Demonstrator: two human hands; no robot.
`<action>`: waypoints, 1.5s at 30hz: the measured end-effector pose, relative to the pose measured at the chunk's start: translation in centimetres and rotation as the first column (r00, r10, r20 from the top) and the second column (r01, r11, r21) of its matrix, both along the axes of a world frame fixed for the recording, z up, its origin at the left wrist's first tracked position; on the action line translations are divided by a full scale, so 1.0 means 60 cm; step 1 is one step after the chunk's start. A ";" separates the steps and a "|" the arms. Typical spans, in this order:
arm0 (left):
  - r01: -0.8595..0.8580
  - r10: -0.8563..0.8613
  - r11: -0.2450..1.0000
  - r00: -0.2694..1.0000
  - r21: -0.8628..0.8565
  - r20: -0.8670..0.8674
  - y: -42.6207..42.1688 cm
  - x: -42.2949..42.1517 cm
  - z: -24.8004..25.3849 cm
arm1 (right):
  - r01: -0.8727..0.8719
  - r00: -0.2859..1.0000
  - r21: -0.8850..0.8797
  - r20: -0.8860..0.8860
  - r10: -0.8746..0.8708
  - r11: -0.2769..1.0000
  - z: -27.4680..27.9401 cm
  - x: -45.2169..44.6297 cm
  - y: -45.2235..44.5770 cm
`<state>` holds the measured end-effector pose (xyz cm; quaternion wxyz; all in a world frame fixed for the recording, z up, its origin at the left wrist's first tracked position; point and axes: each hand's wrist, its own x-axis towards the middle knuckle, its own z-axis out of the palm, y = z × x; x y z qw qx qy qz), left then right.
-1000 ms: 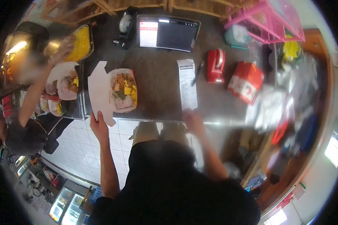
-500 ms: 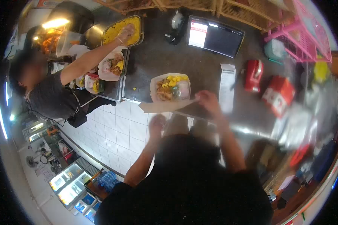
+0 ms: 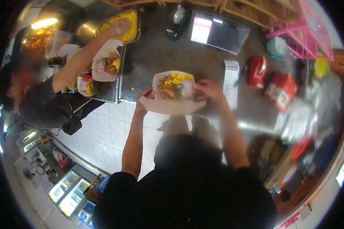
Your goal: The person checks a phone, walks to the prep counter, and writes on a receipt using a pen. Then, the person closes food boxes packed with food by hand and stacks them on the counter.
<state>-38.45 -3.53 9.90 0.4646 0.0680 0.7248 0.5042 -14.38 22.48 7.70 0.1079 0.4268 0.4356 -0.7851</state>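
Observation:
A white paper takeaway food box [image 3: 172,107] stands with its lid folded down toward me at the counter's front edge. Yellow rice [image 3: 177,78], brown food pieces [image 3: 165,91] and a small clear bag or cup [image 3: 185,90] lie inside it. My left hand [image 3: 143,100] is closed on the left side of the box, by the lid's corner. At the opposite side my right hand [image 3: 209,90] grips the box edge with bent fingers; some fingertips are hidden.
On the left, a co-worker's gloved hand [image 3: 120,27] is in a tray of yellow rice [image 3: 136,33], beside another filled box [image 3: 102,78]. A tablet [image 3: 225,36], a paper receipt [image 3: 231,84], a red stapler-like device [image 3: 257,72] and a red-and-white box [image 3: 281,91] are on the counter.
My left hand has risen from below the counter edge to the box's left side. My right hand has moved slightly left and up onto the box. The lid now hangs more squarely toward me.

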 end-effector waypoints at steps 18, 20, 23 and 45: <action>-0.113 0.067 0.993 0.689 -0.016 -0.722 0.039 0.150 0.105 | -0.089 0.995 0.930 0.097 -0.007 0.356 0.135 0.063 -0.202; -0.071 -0.117 0.979 0.582 -0.193 -0.804 0.075 0.123 0.080 | -0.094 0.995 0.936 0.102 -0.003 0.340 0.140 -0.014 -0.182; -0.050 -0.268 0.940 0.499 -0.336 -0.824 0.094 0.093 0.006 | -0.047 0.975 0.998 0.057 -0.216 0.051 0.119 -0.075 -0.156; 0.334 -0.283 0.923 0.926 0.191 -0.250 -0.003 0.058 0.072 | 0.198 0.979 0.700 -0.101 -0.179 0.686 0.136 0.080 -0.171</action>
